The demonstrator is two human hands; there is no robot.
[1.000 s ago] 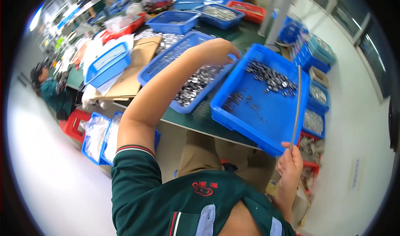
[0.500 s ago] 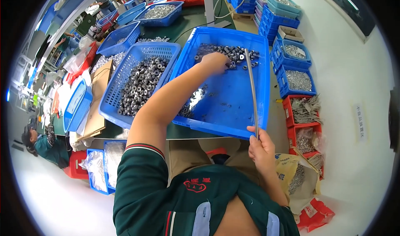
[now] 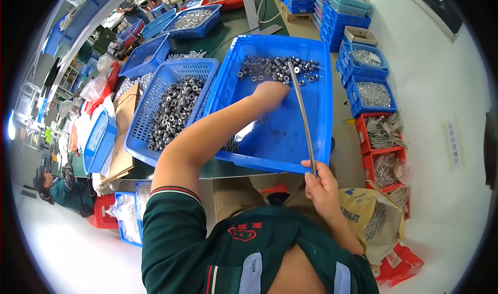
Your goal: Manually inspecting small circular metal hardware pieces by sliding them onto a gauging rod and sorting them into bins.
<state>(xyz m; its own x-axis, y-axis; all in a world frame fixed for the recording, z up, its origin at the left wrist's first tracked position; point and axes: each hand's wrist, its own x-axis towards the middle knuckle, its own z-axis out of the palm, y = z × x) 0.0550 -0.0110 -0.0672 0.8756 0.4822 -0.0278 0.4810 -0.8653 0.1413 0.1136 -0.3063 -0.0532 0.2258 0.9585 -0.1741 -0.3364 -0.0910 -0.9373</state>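
The left hand (image 3: 272,94) has moved nearer the body, off the pile it reached into half a second ago, and the rod (image 3: 303,112) now leans farther left.

Nearest, the right hand (image 3: 321,187) pinches the rod's lower end between thumb and fingers, just beyond the near rim of the blue tray (image 3: 285,146). The rod slants up over the tray, its far tip in front of the rings (image 3: 282,73). The left hand is above the tray floor, just short of the pile; its fingertips are hidden, so I cannot tell whether its grip is spread or pinching a ring.

The step in hand looks like picking rings beside the steadied rod; the next move probably calls for a fine fingertip pinch.

The tray sits on the green tabletop (image 3: 202,172), beside a ring-filled basket (image 3: 189,63). Farther off stands a red bin (image 3: 231,5).
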